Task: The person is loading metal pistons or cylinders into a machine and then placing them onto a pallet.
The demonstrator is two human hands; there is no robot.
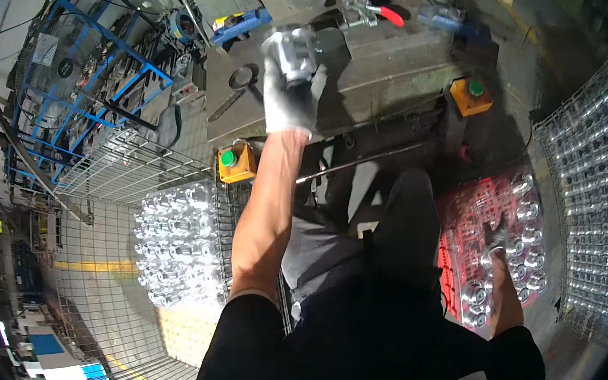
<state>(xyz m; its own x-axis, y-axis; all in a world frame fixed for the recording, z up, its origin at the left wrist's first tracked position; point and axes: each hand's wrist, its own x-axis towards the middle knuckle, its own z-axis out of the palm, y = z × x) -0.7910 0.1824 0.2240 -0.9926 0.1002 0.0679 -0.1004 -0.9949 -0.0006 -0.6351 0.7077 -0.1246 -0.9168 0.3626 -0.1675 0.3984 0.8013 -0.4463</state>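
One shiny metal part (296, 48) is in the left hand (289, 104), whose white-gloved fingers grasp it from below over the near edge of the surface (373, 71). A dark ring (243, 77) lies to its left, and a clamp with a red handle (390, 16) stands to its right. Down at the right, the right hand (497, 237) reaches over a red crate (447, 275) of similar metal parts (531, 236); shadow hides its fingers, so I cannot tell whether they grip one.

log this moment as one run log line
left hand: holding silver metal part at workbench | right hand: over red crate with shiny parts, grip unclear
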